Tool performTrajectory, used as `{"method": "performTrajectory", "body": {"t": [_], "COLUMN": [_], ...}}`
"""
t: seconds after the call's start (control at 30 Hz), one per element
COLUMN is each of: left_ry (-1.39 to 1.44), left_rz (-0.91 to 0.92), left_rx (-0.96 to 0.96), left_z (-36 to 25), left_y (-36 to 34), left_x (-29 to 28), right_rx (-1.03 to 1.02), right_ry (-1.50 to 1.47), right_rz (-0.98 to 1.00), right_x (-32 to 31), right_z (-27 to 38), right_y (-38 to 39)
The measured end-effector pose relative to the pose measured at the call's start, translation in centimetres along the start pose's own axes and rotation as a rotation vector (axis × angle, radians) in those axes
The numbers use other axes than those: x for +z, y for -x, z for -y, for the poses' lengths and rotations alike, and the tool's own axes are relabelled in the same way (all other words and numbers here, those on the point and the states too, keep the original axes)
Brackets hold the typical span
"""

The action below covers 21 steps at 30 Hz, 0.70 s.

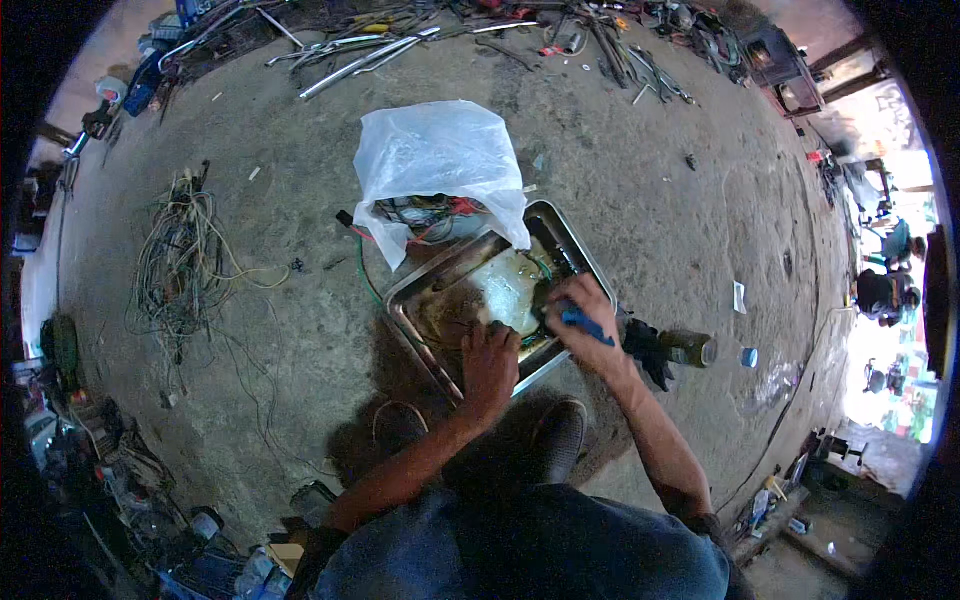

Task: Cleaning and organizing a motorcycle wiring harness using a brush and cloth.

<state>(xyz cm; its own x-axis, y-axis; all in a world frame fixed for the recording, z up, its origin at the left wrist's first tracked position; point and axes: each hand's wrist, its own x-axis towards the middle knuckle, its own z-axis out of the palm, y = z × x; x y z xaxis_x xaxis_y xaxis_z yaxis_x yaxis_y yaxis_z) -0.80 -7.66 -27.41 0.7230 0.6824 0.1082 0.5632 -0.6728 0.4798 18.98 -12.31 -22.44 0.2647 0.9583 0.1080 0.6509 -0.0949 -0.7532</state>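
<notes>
A shallow metal tray [420, 283] lies at a slant on the floor in front of my feet. Wet brownish liquid covers its bottom, with a bright reflection in the middle. My left hand [490, 368] reaches over the tray's near side, its fingers curled down and close together; what they hold is hidden. In my right hand [583, 318], above the tray's right side, is a blue-handled tool [588, 325] whose working end I cannot make out. A green wire [368, 272] runs to the tray's left edge, and a green piece shows inside near the far right.
Behind the tray stands a white plastic bag [440, 150] with wires showing in its mouth. A wire tangle [180, 265] lies left. A dark cloth [650, 350], a jar [690, 348] and a blue cap [749, 357] are right. Metal tools [370, 60] line the far side.
</notes>
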Motion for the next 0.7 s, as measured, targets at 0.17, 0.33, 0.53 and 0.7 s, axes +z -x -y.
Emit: {"method": "performTrajectory", "body": {"t": [0.17,0.33,0.53,0.7], "left_ry": [0.026,0.037,-0.075,0.021], "left_rz": [0.047,0.008,0.028,0.013], "left_rx": [-0.071,-0.047,0.002,-0.058], "left_z": [0.1,0.4,0.6,0.5], "left_y": [0.2,0.1,0.1,0.1], "left_x": [0.1,0.3,0.6,0.4], "right_rx": [-0.106,0.034,-0.256,0.063], "right_ry": [-0.064,0.135,0.108,0.044], "right_rz": [0.271,0.031,0.284,0.183], "right_x": [1.4,-0.5,1.3,-0.3], "right_z": [0.2,-1.9,-1.0,-3.8], "right_y": [2.6,0.3,2.2,0.3]}}
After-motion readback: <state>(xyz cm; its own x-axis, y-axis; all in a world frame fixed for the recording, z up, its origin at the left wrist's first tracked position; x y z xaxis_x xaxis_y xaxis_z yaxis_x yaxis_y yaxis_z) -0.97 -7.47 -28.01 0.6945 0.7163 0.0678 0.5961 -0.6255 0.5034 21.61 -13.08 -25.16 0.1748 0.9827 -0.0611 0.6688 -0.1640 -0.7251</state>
